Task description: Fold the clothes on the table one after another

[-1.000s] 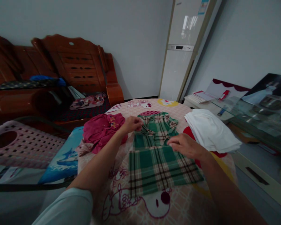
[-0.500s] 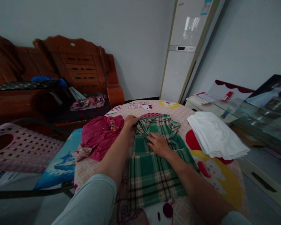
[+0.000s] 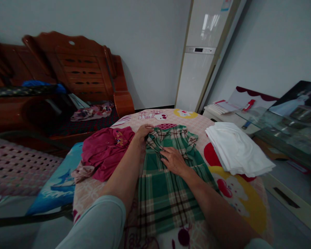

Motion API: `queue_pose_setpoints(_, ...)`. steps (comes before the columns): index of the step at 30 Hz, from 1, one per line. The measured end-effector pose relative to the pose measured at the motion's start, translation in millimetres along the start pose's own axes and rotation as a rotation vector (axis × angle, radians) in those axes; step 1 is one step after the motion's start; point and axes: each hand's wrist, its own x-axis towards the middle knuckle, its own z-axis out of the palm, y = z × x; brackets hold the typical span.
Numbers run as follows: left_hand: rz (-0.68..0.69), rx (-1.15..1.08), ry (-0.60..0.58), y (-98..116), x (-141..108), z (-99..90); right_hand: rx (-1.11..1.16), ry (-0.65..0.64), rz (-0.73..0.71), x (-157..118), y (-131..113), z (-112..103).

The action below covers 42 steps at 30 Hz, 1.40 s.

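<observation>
A green plaid garment (image 3: 171, 190) lies spread on a round table with a patterned pink cloth (image 3: 80, 193). My left hand (image 3: 144, 132) pinches its upper left edge, near the collar. On the upper part of the garment rests my right hand (image 3: 174, 161), its fingers spread and lying on the fabric. Left of my left forearm is a crumpled magenta garment (image 3: 106, 148). A folded white cloth stack (image 3: 237, 148) sits at the table's right side.
Behind on the left stands a wooden chair (image 3: 83, 72) with cloths on it. A woven pink chair back (image 3: 20, 169) and a blue cushion (image 3: 59, 183) border the table's left. On the right is a glass shelf (image 3: 282, 131).
The view has shifted slightly to the right. Both hands stay at nearly the same places on the plaid garment.
</observation>
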Motion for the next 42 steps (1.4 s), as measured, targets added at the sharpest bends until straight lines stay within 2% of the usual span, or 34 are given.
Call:
queue_pose_setpoints(3,0.06,0.062,0.076,-1,6,-0.6,0.009,0.005,-0.005,0,0,0)
queue_pose_setpoints(8,0.317,0.567,0.368,-5,14,-4.7,0.041,0.026,-0.019,0,2,2)
queue_pose_setpoints(10,0.382,0.714,0.437,-7,13,-5.0,0.057,0.04,-0.025,0,3,2)
queue_pose_setpoints(12,0.404,0.785,0.457,-6,11,-5.5,0.076,0.06,-0.022,-1,4,3)
queue_pose_setpoints(15,0.349,0.863,0.437,-1,8,-10.6,0.095,0.103,0.021,-1,4,3)
queue_pose_setpoints(19,0.218,0.984,0.349,12,5,-29.8,0.075,0.147,0.105,0,6,2)
queue_pose_setpoints(22,0.192,0.945,0.134,22,2,-47.8,0.042,0.162,0.156,1,7,1)
queue_pose_setpoints(25,0.093,0.829,-0.123,28,-3,-57.8,0.037,0.174,0.16,1,9,2)
queue_pose_setpoints(27,0.033,0.821,-0.197,28,-6,-56.9,0.04,0.179,0.154,1,10,4)
queue_pose_setpoints(30,0.043,0.923,-0.148,26,-8,-47.8,0.044,0.186,0.15,1,12,5)
queue_pose_setpoints(36,0.22,1.047,0.042,39,-9,-30.7,0.064,0.223,0.186,4,10,2)
queue_pose_setpoints(39,0.354,0.971,0.088,48,-11,-14.6,0.065,0.243,0.218,5,6,-1)
queue_pose_setpoints(42,0.419,0.786,0.033,46,-15,14.5,0.056,0.241,0.237,4,2,-4)
